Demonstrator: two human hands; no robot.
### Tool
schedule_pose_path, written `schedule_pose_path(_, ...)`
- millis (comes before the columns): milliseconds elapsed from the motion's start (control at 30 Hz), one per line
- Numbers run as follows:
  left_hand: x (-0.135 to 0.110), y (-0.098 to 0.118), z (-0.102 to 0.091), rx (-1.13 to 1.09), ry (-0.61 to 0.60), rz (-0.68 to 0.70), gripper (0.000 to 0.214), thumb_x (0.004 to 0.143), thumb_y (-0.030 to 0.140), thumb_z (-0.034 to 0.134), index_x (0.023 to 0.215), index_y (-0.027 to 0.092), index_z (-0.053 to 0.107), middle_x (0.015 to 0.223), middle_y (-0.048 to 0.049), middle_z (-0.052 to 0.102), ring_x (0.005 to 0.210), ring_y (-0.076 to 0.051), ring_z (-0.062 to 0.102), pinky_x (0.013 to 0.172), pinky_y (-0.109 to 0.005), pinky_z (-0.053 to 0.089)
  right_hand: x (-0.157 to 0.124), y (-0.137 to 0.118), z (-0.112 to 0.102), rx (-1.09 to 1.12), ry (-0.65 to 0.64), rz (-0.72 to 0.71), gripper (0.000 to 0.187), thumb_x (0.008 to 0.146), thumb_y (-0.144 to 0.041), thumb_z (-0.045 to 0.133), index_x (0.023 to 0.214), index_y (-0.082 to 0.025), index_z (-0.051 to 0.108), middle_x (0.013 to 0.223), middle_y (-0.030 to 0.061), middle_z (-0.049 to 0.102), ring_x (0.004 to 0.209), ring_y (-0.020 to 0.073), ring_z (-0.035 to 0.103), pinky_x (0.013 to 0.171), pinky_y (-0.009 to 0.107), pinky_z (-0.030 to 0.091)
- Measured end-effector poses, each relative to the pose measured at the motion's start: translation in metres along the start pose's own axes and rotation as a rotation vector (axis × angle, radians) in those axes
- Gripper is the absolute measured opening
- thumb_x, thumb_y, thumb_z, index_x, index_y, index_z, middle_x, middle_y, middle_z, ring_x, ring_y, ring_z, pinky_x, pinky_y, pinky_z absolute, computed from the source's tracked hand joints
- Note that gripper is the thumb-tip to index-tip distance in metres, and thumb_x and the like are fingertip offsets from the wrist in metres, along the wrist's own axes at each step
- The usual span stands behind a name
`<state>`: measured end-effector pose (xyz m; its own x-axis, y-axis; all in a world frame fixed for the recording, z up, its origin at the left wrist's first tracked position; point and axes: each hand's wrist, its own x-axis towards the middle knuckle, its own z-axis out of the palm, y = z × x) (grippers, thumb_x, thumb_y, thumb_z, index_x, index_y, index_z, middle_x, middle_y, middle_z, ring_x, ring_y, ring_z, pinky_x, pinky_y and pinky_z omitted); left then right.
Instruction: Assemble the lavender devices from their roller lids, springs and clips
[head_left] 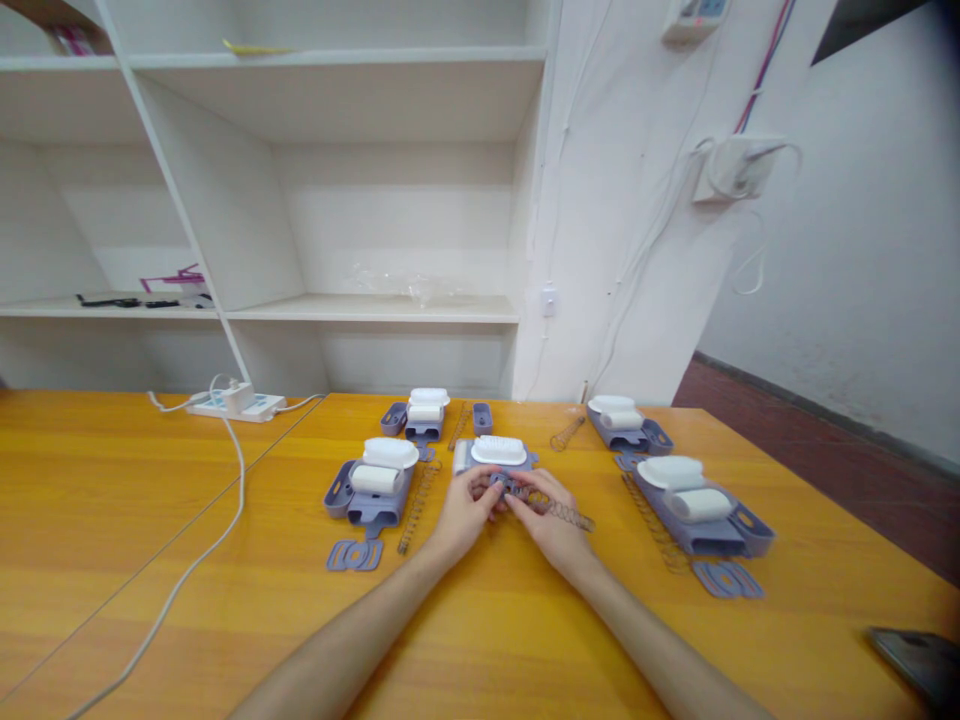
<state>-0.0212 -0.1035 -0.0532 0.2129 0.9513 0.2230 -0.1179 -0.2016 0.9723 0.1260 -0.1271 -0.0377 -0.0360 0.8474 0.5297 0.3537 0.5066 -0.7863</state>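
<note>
Both hands meet over the middle of the table. Between the fingertips of my left hand (466,510) is a small grey-purple plastic piece (502,483), partly hidden by the fingers. My right hand (553,520) pinches a metal coil spring (571,515) at the end touching that piece; the rest of the coil sticks out to the right across the hand. Just behind my hands lies a grey-purple plastic housing (460,457) with a white oval part (499,450) on top. I cannot tell whether the spring is fixed to the piece.
Similar part sets stand around: left housing (379,508), rear-left white part (428,397), right housing (712,540), rear-right housing (626,440). Loose springs (417,508) and flat plastic frames (355,555) lie beside them. A power strip (238,402) trails a cable leftward. A phone-like dark object (919,660) lies front right.
</note>
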Motion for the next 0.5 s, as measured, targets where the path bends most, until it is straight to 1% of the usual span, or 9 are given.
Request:
schedule_pose_path(67, 0.0004, 0.0006, 0.0000, -0.009, 0.015, -0.016, 0.037, 0.075, 0.035, 0.061, 0.103, 0.012, 0.057, 0.073, -0.0045, 0.062, 0.058, -0.013, 0.058, 0.047, -0.020, 0.043, -0.0003, 0.0011, 0.0002, -0.004, 0.038, -0.007, 0.022, 0.074, -0.024, 0.063, 0.095, -0.022, 0.065, 0.088, 0.0042, 0.061, 0.082, 0.0179, 0.058, 0.075, 0.031, 0.047)
schedule_pose_path(133, 0.0009, 0.0008, -0.0001, -0.015, 0.026, -0.030, 0.037, 0.074, 0.035, 0.061, 0.103, 0.011, 0.056, 0.073, -0.0045, 0.062, 0.058, -0.012, 0.058, 0.047, -0.020, 0.043, -0.0004, 0.0025, 0.0008, -0.005, 0.061, -0.015, 0.019, 0.074, -0.027, 0.063, 0.092, -0.021, 0.066, 0.087, 0.0043, 0.062, 0.081, 0.0181, 0.059, 0.075, 0.031, 0.048)
schedule_pose_path(200, 0.0012, 0.0010, 0.0000, -0.014, 0.033, -0.036, 0.037, 0.074, 0.034, 0.061, 0.103, 0.011, 0.056, 0.072, -0.0039, 0.061, 0.058, -0.012, 0.058, 0.046, -0.020, 0.043, -0.0004, 0.0039, 0.0016, -0.006, 0.059, -0.012, 0.019, 0.073, -0.028, 0.064, 0.090, -0.021, 0.067, 0.087, 0.0046, 0.062, 0.082, 0.0185, 0.059, 0.075, 0.031, 0.048)
schedule_pose_path(300, 0.0008, 0.0016, 0.0002, -0.004, 0.053, -0.020, 0.036, 0.075, 0.034, 0.059, 0.104, 0.012, 0.055, 0.069, -0.0021, 0.059, 0.056, -0.012, 0.057, 0.045, -0.019, 0.042, -0.0002, 0.0057, 0.0025, -0.024, 0.049, 0.016, 0.024, 0.070, -0.028, 0.066, 0.093, -0.021, 0.066, 0.090, 0.0049, 0.061, 0.080, 0.0181, 0.060, 0.073, 0.031, 0.049)
schedule_pose_path(500, -0.0007, 0.0038, -0.0002, -0.014, 0.062, -0.004, 0.035, 0.075, 0.035, 0.059, 0.102, 0.013, 0.055, 0.072, -0.0020, 0.059, 0.058, -0.012, 0.057, 0.046, -0.019, 0.044, 0.0004, 0.0047, 0.0010, -0.063, 0.057, -0.026, 0.022, 0.073, -0.024, 0.061, 0.094, -0.020, 0.066, 0.095, 0.0067, 0.062, 0.089, 0.0201, 0.059, 0.083, 0.035, 0.047)
